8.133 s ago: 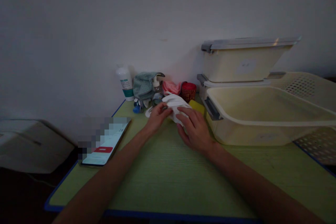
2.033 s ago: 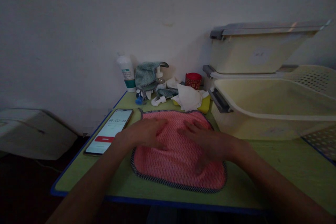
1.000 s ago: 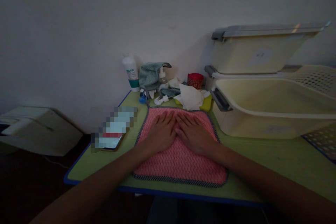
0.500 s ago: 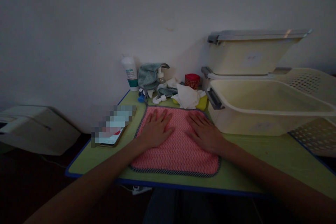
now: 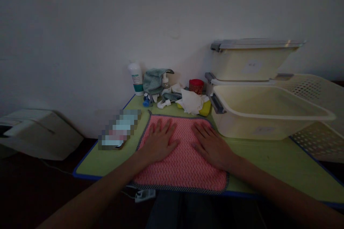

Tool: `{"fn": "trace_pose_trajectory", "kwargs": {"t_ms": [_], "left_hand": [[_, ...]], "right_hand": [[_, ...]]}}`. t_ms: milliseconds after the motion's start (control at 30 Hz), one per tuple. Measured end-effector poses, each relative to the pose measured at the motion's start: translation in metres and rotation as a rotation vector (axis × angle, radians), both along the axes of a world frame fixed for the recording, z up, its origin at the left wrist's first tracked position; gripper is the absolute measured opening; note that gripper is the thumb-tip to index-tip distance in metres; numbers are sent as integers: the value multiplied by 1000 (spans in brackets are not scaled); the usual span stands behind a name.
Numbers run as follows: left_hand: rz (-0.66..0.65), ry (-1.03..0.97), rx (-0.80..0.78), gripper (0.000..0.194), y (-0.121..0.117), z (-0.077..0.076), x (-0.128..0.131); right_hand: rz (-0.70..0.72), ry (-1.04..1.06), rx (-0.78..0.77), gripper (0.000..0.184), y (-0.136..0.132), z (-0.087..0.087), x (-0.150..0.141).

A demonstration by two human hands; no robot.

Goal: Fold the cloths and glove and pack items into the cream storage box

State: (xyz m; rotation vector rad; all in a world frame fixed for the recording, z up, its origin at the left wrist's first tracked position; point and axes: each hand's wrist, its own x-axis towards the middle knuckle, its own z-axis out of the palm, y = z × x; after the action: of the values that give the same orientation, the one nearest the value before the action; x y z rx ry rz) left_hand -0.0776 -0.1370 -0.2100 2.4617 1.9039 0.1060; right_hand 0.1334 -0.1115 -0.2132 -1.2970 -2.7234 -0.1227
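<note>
A pink cleaning cloth (image 5: 185, 164) with a dark checked border lies spread flat on the green table (image 5: 258, 157). Its near edge comes down to the table's blue front rim. On the cloth's left half my left hand (image 5: 158, 143) rests palm down, fingers stretched and a little apart. My right hand (image 5: 212, 146) lies flat on the right half, fingers extended, thumb pointing inward. Neither hand grips anything; pink fabric shows between them.
A phone (image 5: 120, 128), partly pixelated, lies left of the cloth. Behind stand a white bottle (image 5: 135, 78), a grey-green cloth (image 5: 156, 80), crumpled tissues (image 5: 190, 101) and a red basket (image 5: 196, 86). An open cream bin (image 5: 249, 127) and a lidded box (image 5: 242, 62) stand at right.
The cloth has slid toward me under both hands, its near edge now reaching the table's front rim. Both hands stay flat on it. The camera view has shifted slightly.
</note>
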Motion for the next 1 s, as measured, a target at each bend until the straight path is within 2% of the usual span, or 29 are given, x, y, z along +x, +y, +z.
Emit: {"fn": "trace_pose_trajectory", "kwargs": {"t_ms": [167, 333, 500, 633, 833, 1000], "left_hand": [[-9, -19, -4, 60, -1, 5, 0], [-74, -33, 66, 49, 18, 16, 5], [-133, -24, 88, 49, 31, 0, 10], [-133, -23, 51, 52, 29, -9, 2], [-93, -4, 57, 58, 27, -7, -12], [-7, 7, 56, 61, 28, -8, -23]], "right_hand": [[-3, 28, -30, 57, -2, 9, -1], [52, 147, -45, 51, 4, 24, -31], [77, 177, -42, 52, 16, 5, -57], [66, 135, -59, 52, 18, -3, -50], [-13, 71, -86, 57, 16, 5, -36], [-68, 71, -76, 60, 17, 3, -27]]}}
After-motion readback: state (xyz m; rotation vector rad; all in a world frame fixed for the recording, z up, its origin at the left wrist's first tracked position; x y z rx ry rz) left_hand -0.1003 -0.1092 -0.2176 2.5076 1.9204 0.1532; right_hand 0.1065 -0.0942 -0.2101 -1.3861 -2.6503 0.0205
